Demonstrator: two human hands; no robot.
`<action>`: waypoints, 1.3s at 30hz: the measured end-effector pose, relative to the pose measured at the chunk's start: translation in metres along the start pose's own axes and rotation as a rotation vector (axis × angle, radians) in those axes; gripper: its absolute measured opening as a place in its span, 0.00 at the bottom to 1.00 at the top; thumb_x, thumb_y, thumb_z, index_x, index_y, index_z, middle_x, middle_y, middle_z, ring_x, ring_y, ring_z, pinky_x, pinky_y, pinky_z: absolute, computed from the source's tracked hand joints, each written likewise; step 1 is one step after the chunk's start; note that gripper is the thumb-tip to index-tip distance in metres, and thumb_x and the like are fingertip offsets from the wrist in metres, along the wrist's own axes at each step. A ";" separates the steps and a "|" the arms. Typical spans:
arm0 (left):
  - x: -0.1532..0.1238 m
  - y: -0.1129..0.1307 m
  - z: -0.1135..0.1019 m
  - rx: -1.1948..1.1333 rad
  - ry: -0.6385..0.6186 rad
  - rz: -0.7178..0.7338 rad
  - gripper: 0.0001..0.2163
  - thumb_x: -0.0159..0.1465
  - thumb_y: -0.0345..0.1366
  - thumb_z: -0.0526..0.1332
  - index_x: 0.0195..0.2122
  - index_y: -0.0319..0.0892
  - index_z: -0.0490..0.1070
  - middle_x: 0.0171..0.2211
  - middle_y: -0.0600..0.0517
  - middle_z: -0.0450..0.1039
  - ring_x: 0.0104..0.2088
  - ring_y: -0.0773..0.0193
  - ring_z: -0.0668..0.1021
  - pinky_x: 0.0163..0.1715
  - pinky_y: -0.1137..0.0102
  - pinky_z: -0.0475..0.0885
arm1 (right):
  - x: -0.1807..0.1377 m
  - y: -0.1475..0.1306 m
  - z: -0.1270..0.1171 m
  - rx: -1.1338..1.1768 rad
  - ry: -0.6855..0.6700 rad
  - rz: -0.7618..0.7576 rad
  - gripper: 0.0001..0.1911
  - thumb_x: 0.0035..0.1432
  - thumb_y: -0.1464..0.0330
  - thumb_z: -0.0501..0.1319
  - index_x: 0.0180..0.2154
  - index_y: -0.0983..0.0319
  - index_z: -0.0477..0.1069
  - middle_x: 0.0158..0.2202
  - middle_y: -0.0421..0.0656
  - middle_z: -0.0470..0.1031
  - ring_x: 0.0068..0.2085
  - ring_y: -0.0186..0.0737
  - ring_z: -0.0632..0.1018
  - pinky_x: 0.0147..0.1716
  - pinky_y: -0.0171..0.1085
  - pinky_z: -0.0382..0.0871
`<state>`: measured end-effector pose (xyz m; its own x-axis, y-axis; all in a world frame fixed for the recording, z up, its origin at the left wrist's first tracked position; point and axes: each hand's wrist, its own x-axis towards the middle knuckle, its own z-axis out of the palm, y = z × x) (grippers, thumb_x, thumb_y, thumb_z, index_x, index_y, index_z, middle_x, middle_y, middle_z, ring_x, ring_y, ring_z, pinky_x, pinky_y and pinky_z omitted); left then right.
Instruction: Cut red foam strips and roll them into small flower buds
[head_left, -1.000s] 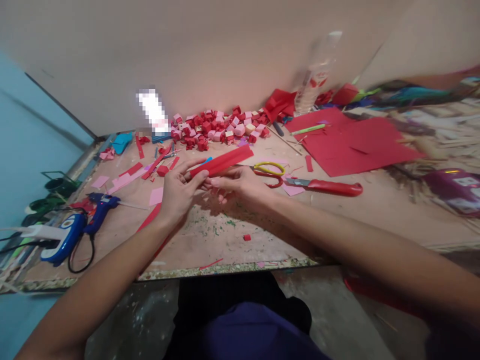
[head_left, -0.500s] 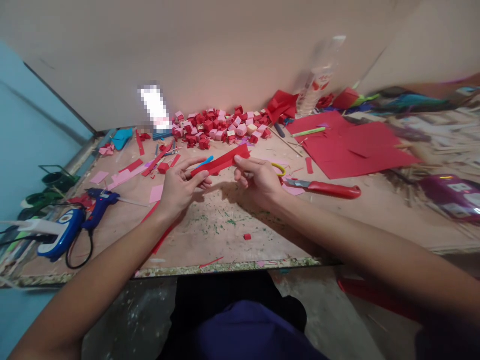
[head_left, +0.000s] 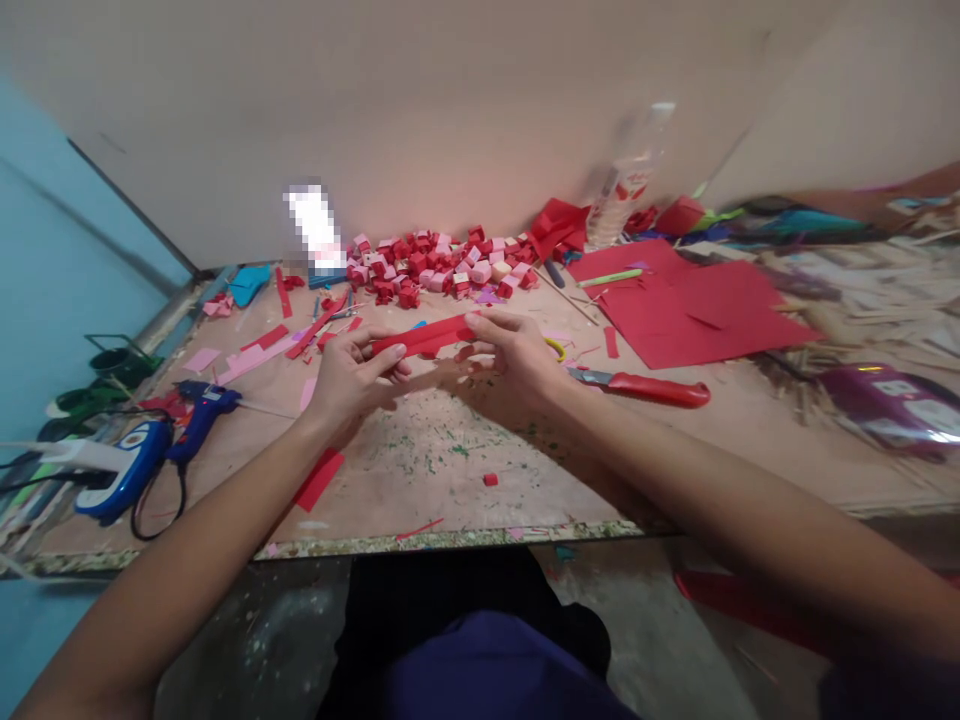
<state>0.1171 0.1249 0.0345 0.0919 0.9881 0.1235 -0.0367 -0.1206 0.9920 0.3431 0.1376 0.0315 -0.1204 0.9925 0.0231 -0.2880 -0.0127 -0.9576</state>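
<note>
A folded red paper strip (head_left: 435,337) is stretched between my two hands, above the middle of the table. My left hand (head_left: 358,372) pinches its left end between thumb and fingers. The right end is pinched by my right hand (head_left: 514,350), with the thumb on top. Behind the strip shows a bit of a blue thing (head_left: 418,325), mostly hidden. The yellow handle of scissors (head_left: 555,349) peeks out past my right hand. To the right of that hand lies a red-handled knife (head_left: 652,389). A small red paper piece (head_left: 490,480) rests nearer the table edge.
Many small red and pink paper cubes (head_left: 442,265) are heaped by the wall. Red sheets (head_left: 675,320) and a plastic bottle (head_left: 626,190) stand right of them. A blue glue gun (head_left: 201,410) and power strip (head_left: 127,470) lie left. Wooden sticks (head_left: 877,290) clutter the right.
The red paper strip has come down slightly and lies more level, its right end lowered. Both hands still hold it; my left hand has shifted a little left. The view has tilted slightly.
</note>
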 end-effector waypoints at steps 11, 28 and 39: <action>0.008 -0.010 -0.004 0.051 -0.017 0.065 0.11 0.61 0.41 0.74 0.38 0.38 0.85 0.25 0.50 0.82 0.24 0.64 0.82 0.27 0.72 0.80 | 0.001 0.005 0.001 -0.096 -0.068 0.038 0.07 0.55 0.67 0.76 0.35 0.63 0.85 0.30 0.45 0.85 0.27 0.38 0.82 0.29 0.36 0.76; 0.009 -0.015 -0.006 -0.021 -0.049 -0.127 0.21 0.55 0.53 0.78 0.36 0.37 0.84 0.26 0.46 0.82 0.22 0.63 0.81 0.22 0.71 0.78 | 0.000 0.004 0.002 -0.187 -0.097 0.048 0.08 0.60 0.72 0.72 0.42 0.64 0.88 0.28 0.45 0.85 0.28 0.37 0.84 0.34 0.36 0.83; 0.007 -0.013 -0.002 -0.029 -0.066 -0.143 0.13 0.59 0.44 0.76 0.33 0.38 0.83 0.26 0.47 0.81 0.24 0.64 0.81 0.25 0.71 0.78 | -0.004 0.005 0.005 -0.126 -0.119 0.095 0.06 0.60 0.66 0.75 0.38 0.62 0.88 0.34 0.48 0.87 0.33 0.40 0.86 0.34 0.36 0.82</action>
<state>0.1164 0.1340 0.0222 0.1632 0.9864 -0.0171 -0.0468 0.0250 0.9986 0.3370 0.1331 0.0283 -0.2554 0.9659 -0.0429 -0.1492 -0.0832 -0.9853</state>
